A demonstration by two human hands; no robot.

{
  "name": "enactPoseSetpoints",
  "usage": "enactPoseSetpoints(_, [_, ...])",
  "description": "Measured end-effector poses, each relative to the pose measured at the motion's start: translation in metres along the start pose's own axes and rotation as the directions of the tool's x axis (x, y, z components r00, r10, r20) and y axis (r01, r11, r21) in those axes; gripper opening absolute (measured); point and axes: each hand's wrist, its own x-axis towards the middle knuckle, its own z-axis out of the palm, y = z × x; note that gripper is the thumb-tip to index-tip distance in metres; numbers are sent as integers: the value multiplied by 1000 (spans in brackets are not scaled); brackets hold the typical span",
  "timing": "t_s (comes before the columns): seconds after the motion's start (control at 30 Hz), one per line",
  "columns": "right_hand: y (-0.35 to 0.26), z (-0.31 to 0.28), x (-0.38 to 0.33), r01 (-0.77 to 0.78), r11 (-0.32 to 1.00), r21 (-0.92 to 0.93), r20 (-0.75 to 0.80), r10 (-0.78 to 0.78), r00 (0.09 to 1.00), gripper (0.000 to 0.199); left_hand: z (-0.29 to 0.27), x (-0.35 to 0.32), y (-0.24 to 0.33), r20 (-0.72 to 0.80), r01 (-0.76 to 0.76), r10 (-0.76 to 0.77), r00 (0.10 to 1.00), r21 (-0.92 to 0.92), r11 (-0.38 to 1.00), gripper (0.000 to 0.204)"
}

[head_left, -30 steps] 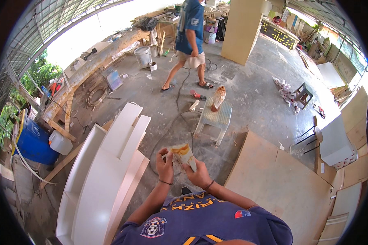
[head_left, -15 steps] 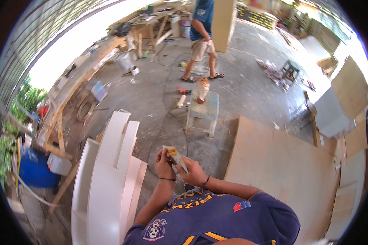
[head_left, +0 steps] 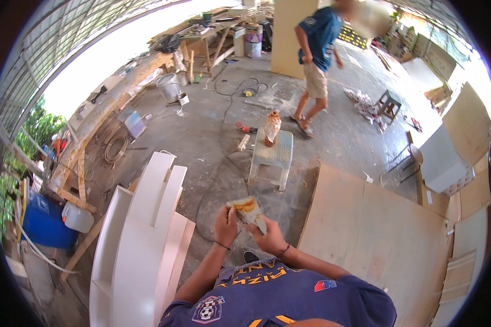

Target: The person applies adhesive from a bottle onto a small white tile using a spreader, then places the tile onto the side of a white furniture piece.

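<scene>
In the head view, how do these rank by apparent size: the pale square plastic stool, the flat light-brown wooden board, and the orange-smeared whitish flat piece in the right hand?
1. Wooden board
2. Plastic stool
3. Smeared flat piece, partly covered

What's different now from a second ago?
The other person has walked rightward, from left of the stool to its right. The smeared piece, turned narrower half a second ago, shows more of its face again. It stays in the right hand's grip, with the left hand by its left edge. The stool still bears the wrapped bundle.
</scene>
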Motion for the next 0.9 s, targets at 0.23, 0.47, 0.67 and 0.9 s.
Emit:
enactPoseSetpoints(0.23, [14,2,-2,-61,992,113,26,58,998,22,-20,-23,3,49,-198,192,980,205,959,11])
enactPoseSetpoints(0.47, [20,13,3,-165,975,152,70,156,985,22,-21,-36,-9,-244,-72,18,970,-214,974,12])
enactPoseSetpoints(0.67, [24,23,7,-223,962,160,159,198,967,22,-23,-35,-7,-450,-262,150,880,-196,945,13])
enactPoseSetpoints(0.9, [5,16,0,30,999,-45,189,-21,982,25,-24,-35,-6,-2,264,-529,849,-866,426,15])
